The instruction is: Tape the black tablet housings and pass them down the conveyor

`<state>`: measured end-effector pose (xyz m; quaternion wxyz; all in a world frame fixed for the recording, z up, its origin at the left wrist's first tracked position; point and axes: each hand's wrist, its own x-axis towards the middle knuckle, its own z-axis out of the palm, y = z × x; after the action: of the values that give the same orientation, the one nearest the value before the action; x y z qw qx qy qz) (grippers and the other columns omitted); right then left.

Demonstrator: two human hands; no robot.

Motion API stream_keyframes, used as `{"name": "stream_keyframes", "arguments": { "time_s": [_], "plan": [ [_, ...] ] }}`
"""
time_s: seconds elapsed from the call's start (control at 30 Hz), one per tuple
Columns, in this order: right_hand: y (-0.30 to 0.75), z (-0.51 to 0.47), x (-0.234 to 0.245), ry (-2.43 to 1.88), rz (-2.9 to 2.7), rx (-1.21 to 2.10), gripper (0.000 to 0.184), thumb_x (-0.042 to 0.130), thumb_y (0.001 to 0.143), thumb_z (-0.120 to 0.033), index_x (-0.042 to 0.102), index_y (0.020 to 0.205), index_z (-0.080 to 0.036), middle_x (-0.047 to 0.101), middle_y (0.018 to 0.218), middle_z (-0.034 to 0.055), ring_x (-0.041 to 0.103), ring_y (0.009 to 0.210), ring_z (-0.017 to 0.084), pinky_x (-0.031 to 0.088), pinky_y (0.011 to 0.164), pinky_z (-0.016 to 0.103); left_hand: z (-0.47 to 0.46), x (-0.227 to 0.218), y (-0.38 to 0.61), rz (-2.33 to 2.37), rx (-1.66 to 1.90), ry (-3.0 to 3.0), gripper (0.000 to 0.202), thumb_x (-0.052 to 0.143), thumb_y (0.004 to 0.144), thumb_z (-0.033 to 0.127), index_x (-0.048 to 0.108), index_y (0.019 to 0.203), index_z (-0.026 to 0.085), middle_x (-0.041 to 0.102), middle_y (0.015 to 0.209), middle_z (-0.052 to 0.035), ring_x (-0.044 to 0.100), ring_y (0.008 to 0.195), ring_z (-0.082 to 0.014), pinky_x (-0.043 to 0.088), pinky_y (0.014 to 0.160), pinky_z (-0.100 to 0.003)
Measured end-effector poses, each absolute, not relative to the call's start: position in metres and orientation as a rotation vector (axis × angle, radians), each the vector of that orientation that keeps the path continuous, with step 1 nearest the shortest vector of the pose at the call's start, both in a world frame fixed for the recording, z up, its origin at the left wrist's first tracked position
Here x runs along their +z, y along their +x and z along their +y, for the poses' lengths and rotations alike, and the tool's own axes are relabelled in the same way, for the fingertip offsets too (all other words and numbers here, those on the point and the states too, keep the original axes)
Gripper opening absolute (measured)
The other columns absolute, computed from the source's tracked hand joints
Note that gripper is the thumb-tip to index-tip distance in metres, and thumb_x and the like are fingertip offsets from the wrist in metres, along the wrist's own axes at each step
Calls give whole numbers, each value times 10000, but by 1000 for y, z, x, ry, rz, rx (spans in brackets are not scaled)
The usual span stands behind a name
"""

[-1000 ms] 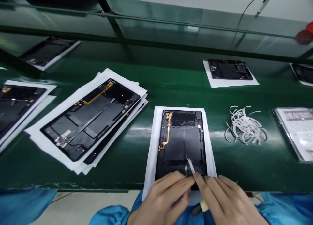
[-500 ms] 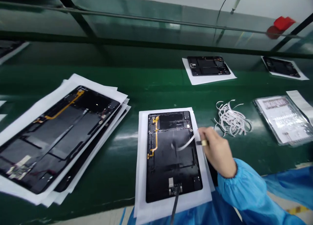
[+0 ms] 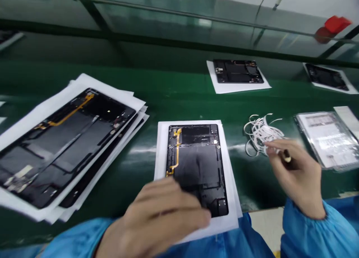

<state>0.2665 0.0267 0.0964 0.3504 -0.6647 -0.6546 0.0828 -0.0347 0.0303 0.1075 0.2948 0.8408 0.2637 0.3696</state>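
Observation:
A black tablet back housing [image 3: 202, 168] with an orange flex cable [image 3: 177, 149] lies on white sheets [image 3: 232, 198] in front of me. Over its lower left part is my left hand [image 3: 165, 216], palm down, fingers pointing right. That hand is blurred, and whatever is under its fingertips is hidden. To the right, my right hand [image 3: 300, 168] is closed round a short dark rod with a cream part [image 3: 286, 156]. Its thumb and index fingertips are at the edge of a tangled pile of thin white strips [image 3: 263, 132].
On the left, a stack of similar housings [image 3: 67, 138] is interleaved with white paper. Two more housings, a nearer one [image 3: 238, 71] and a farther one [image 3: 327, 77], lie at the back. A clear plastic tray [image 3: 328, 138] sits at the right. A red object [image 3: 336, 24] is beyond the rail.
My right hand has moved right from the housing to the strip pile, where the white strip it was carrying now is. My left hand has come in over the housing's lower end.

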Motion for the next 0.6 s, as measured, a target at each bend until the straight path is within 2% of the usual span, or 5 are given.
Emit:
{"name": "stream_keyframes", "arguments": {
  "time_s": [0.13,0.2,0.3,0.43,0.6],
  "plan": [
    [207,32,108,-1339,-1940,912,184,681,865,-261,692,1045,-226,678,949,46,658,801,156,547,684,265,65,104,-20,804,1017,2008,66,688,890,200,737,932,186,647,787,-5,614,649,-89,491,553,-184],
    [192,40,105,-1251,-1925,1082,93,666,884,-284,697,928,-209,657,843,29,628,705,132,522,617,243,74,99,-13,839,972,1897,66,710,872,236,751,884,185,639,742,5,585,610,-83,469,527,-178],
    [187,54,95,-1248,-1917,1168,159,635,903,-296,687,792,-195,617,726,8,561,600,108,436,499,216,76,92,-10,957,957,1790,192,681,888,368,751,952,201,637,728,8,557,594,-89,478,543,-193],
    [188,70,77,-1339,-1910,1169,156,667,876,-309,692,784,-186,610,714,5,543,599,111,395,484,217,37,69,-22,1273,961,1900,416,555,945,488,627,1249,213,672,1019,-64,630,928,-171,533,834,-298],
    [183,77,55,-1412,-1908,1113,185,663,877,-332,686,770,-182,616,724,7,548,609,118,403,515,230,-38,37,-38,1183,467,2543,599,539,866,633,564,1356,289,555,1377,-87,434,1312,-297,313,1107,-428]
  ]
}}
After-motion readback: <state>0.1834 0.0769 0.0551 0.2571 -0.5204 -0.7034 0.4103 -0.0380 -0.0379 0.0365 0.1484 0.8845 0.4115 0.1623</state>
